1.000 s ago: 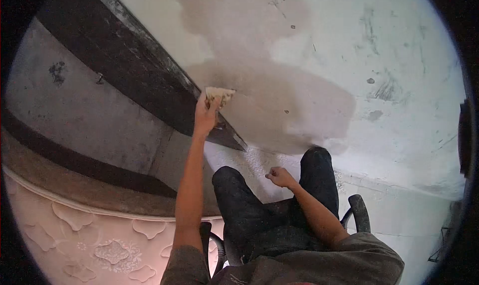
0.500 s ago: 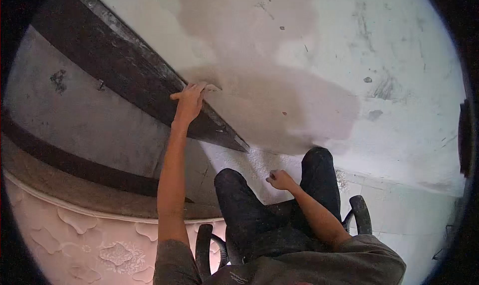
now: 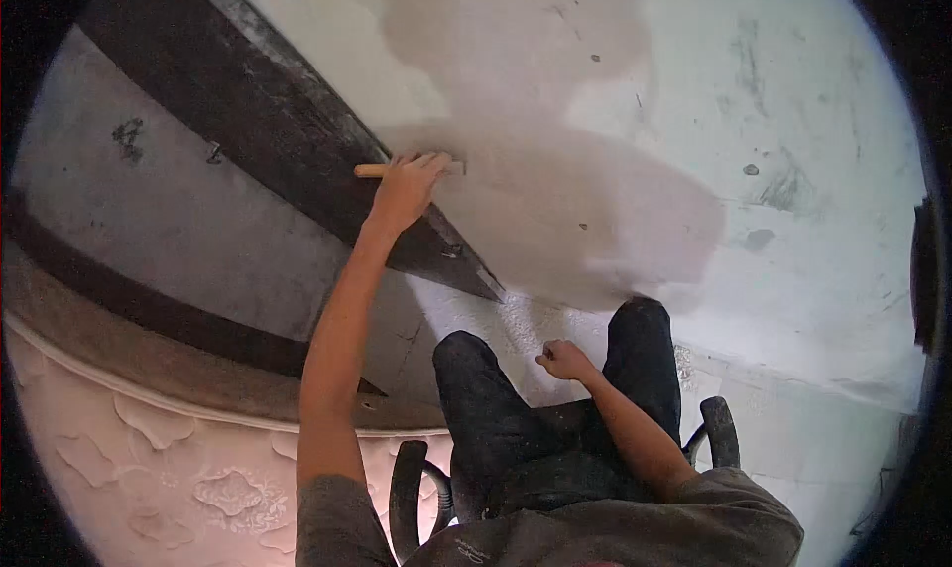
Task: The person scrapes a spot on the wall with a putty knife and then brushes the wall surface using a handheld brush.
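Note:
My left hand (image 3: 409,188) is wrapped round a flat scraper with a wooden handle (image 3: 370,171). The handle end sticks out on the left of the hand, and the thin blade (image 3: 455,168) shows at the fingertips, by the wall (image 3: 555,185) beside the dark frame edge (image 3: 297,91). A damp-looking brownish patch marks the wall there. Above my lap, between the knees, my right hand (image 3: 563,360) is closed; whatever it may hold is hidden.
A pink patterned mattress (image 3: 159,478) lies at the lower left. Chair armrests (image 3: 721,433) stand on both sides of my legs. White dust and crumbs lie on the floor (image 3: 476,314) in front of my knees.
My left hand has turned over on the scraper, so its handle now points left and the broad flat face seen earlier is hidden. My right hand keeps its closed pose.

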The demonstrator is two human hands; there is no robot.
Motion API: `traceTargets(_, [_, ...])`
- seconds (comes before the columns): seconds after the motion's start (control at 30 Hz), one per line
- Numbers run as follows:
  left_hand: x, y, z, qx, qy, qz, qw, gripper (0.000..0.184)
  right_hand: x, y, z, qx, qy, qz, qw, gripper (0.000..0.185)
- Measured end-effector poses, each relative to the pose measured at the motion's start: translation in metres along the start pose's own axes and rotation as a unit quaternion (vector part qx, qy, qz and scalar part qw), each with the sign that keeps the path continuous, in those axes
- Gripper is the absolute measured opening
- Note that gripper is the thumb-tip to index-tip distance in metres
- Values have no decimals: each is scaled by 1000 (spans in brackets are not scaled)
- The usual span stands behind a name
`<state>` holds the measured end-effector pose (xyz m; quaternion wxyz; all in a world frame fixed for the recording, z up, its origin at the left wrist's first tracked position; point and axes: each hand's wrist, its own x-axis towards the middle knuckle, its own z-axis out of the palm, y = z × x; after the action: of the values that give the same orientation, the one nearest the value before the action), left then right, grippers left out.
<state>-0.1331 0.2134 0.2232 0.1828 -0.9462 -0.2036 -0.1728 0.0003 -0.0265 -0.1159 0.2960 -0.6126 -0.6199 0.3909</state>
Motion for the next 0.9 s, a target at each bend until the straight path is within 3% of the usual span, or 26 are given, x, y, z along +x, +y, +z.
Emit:
traceTargets(0.2, [10,0,-23,-25,-28,43,998,39,-4,2,-4,-16,3,35,999,34])
traceTargets(0.27, [9,1,-27,50,-69,-19,996,38,-4,4,-5,-17,16,6,1000,36])
traceTargets(0.47, [-4,1,-10,48,-2,-3,999,41,-5,-2,-5,-26,2,9,1000,34])
traceTargets(0.9, [-11,-1,4,17,41,-23,999,41,-2,4,4,-27,2,-5,1000,33])
